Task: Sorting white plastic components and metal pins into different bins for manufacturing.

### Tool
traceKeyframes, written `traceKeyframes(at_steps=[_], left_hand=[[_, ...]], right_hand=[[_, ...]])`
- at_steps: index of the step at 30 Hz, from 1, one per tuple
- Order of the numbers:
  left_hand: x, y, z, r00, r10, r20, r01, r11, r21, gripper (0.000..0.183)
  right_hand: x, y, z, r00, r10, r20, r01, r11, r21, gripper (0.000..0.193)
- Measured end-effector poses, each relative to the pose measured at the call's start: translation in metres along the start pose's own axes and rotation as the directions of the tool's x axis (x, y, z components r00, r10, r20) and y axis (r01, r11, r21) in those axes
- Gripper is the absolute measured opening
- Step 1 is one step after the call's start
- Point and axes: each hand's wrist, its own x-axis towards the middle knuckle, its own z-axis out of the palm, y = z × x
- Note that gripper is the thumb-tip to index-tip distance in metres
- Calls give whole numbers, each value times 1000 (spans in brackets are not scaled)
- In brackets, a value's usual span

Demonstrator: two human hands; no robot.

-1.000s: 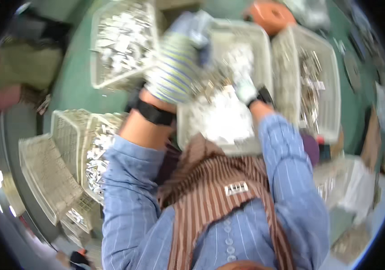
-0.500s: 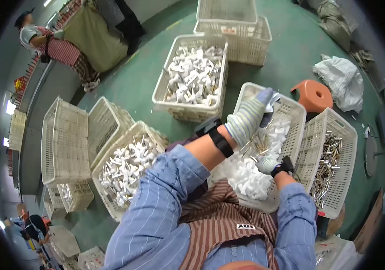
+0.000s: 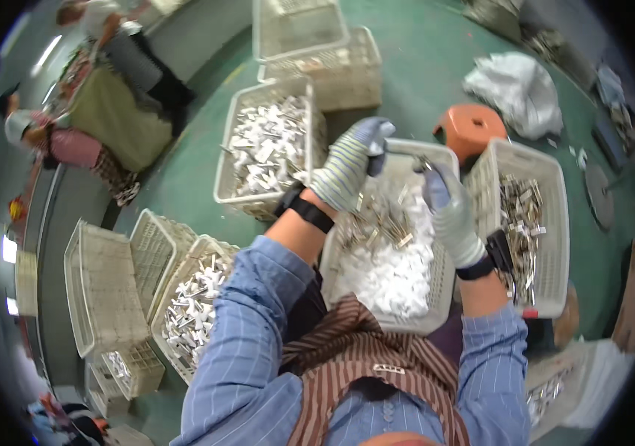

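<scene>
Fingers (image 3: 438, 189) of the right hand (image 3: 454, 217) pinch a small metal piece (image 3: 423, 162), held in the head view over the far end of a pale plastic tub (image 3: 442, 290) in front of the person. The left hand (image 3: 348, 163), gloved in stripes, is near the tub's far left corner, its fingers curled in; whether they grip anything I cannot tell. Inside the tub, slim metal parts (image 3: 380, 223) lie loose in the farther portion, and white pieces (image 3: 388, 282) heap up in the nearer one. To the tub's right stands a basket of metal parts (image 3: 522, 223), an orange stool (image 3: 473, 125) just past its far left corner. Leftward, white parts with metal stems (image 3: 269, 145) fill another basket (image 3: 222, 175) near the left hand.
</scene>
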Motion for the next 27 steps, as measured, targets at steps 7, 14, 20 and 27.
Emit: traceKeyframes(at_steps=[7,14,20,27], left_hand=[[3,-27,16,994,37,106,-46,995,84,32],[-6,-38,31,966,257,22,-249,905,346,27],[-20,-44,35,905,424,28,-385,790,476,26],[-32,-47,18,958,266,106,-276,757,593,27]], right_hand=[[1,-10,0,976,-218,-2,215,961,-176,26],[-10,1,5,982,-186,13,183,944,-273,28],[-18,4,13,984,-176,3,171,953,-250,28],[-11,10,0,931,108,349,-148,985,89,29]])
